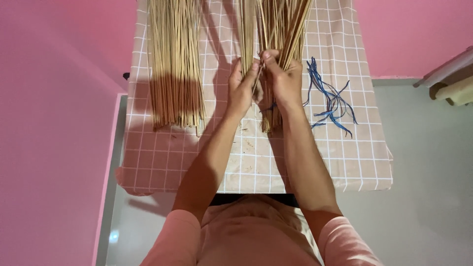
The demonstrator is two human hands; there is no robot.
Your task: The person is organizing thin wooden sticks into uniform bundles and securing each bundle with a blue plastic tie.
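Note:
A bundle of thin tan sticks (pixel 282 24) lies along the middle of a table covered in a pinkish checked cloth (pixel 162 162). My right hand (pixel 283 79) grips this bundle around its lower part, thumb on top. My left hand (pixel 242 86) is pressed against it from the left, fingers closed on a few of the same sticks. The bundle's cut ends (pixel 272 123) stick out below my right wrist. A thinner group of sticks (pixel 246 29) runs up from my left hand.
A larger flat pile of the same sticks (pixel 176 64) lies on the table's left side. Several loose blue strings (pixel 330 98) lie to the right of my hands. Pink walls surround the table; a grey floor and a furniture edge (pixel 451 74) are at right.

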